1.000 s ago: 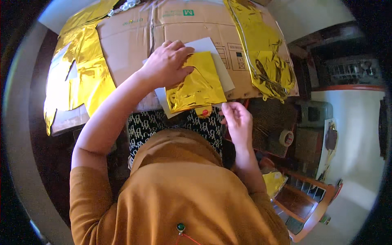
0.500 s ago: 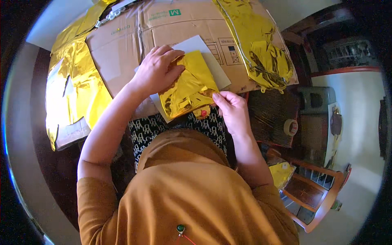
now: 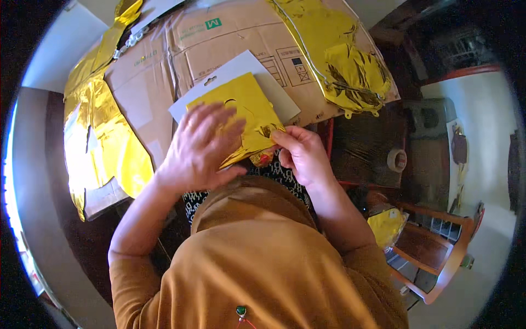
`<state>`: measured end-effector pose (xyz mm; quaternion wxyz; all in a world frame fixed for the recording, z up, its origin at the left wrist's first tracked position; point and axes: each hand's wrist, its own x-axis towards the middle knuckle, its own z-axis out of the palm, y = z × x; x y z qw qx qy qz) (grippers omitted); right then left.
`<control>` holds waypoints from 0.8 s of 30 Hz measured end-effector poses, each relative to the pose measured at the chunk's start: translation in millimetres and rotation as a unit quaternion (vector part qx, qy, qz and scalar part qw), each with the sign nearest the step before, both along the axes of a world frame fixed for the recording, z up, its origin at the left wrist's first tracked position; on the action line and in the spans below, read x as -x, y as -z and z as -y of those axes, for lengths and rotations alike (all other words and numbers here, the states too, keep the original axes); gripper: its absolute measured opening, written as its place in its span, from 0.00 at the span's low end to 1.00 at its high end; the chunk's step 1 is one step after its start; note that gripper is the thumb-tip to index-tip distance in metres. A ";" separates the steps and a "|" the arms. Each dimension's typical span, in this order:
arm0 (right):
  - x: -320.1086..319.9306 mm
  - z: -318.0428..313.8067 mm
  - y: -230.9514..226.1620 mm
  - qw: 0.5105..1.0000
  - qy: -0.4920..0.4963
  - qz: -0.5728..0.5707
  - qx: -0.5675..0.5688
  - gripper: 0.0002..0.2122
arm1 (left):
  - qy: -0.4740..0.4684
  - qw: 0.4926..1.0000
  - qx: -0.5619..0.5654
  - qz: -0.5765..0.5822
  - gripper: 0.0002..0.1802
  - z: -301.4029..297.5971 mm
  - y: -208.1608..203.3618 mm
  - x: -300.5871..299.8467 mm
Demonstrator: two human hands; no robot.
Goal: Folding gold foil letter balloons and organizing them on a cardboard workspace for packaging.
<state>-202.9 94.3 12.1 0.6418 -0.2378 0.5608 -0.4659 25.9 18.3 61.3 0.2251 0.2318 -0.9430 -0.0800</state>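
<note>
A folded square of shiny gold foil (image 3: 253, 101) lies on a white card (image 3: 219, 71) that has a hang hole near its far left edge. At the foil's near right corner, my right hand (image 3: 305, 156) pinches the edge between thumb and fingers. My left hand (image 3: 200, 148), smeared by motion, is over the foil's near left part with fingers stretched out and holding nothing. Whether its fingertips touch the foil, I cannot tell. Below the foil's near edge a small crumpled gold piece with a red spot (image 3: 263, 159) sticks out.
Flattened brown cardboard (image 3: 137, 90) covers the work surface. Gold foil sheets (image 3: 118, 131) lie at the left. A flat gold foil piece with a grey cord (image 3: 350, 66) lies at the right. Beyond are a tape roll (image 3: 396, 160) and a wooden chair (image 3: 452, 252) beside a yellow foil package (image 3: 386, 227).
My left hand has moved from the foil's far left side toward me, uncovering its far part and the card's hang hole. My right hand still pinches the near right corner.
</note>
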 end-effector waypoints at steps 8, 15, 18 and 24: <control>-4.5 4.2 -6.5 0.988 0.013 0.154 -0.023 0.07 | -0.296 0.847 -0.310 -0.314 0.36 -37.7 47.2 -31.2; -1.5 9.0 2.1 0.986 -0.005 0.163 -0.033 0.06 | -0.170 0.436 -0.692 -0.550 0.33 -28.3 29.8 -19.5; -1.9 13.6 1.9 0.994 -0.030 0.101 -0.038 0.07 | -0.228 0.519 -0.650 -0.506 0.35 -8.0 30.1 -9.2; -11.6 12.1 -1.5 0.999 -0.045 -0.019 -0.013 0.12 | -0.321 0.650 -0.564 -0.395 0.39 -3.7 43.6 -12.2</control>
